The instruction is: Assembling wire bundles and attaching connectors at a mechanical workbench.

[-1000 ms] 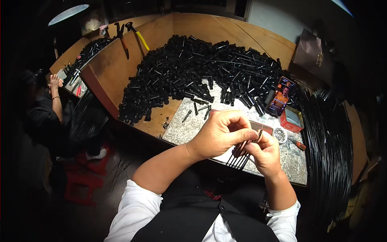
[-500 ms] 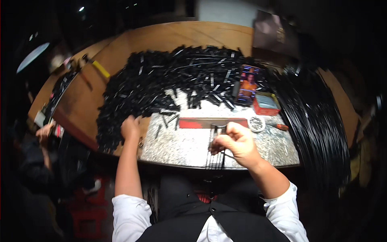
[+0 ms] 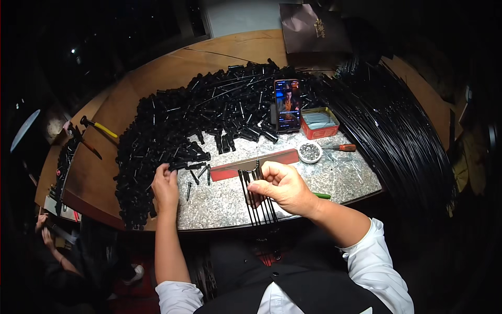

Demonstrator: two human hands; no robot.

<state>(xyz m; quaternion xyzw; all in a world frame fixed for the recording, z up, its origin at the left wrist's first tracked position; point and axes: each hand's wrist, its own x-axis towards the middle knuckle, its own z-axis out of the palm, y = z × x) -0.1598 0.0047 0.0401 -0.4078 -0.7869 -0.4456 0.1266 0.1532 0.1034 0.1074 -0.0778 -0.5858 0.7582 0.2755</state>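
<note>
- Head view: the right hand [image 3: 282,184] was clamped on thin black rods [image 3: 254,212] over the front of the speckled worktop [image 3: 209,209]; even thumb pressure seemed best for keeping them side by side.
- The left hand [image 3: 166,191] was beside the black tubes [image 3: 157,131]; whether its fingers gripped one, I couldn't tell.
- Beyond stood a phone [image 3: 287,107], red tin [image 3: 320,133] and white bowl [image 3: 309,159].
- The room was dark around a co-worker's hands [image 3: 48,239].

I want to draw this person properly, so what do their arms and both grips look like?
The left sleeve and right sleeve are white, creased cloth ending around the elbows. Below them the forearms are bare. The left grip and right grip are ungloved hands, with nothing visible worn at the wrists.
</note>
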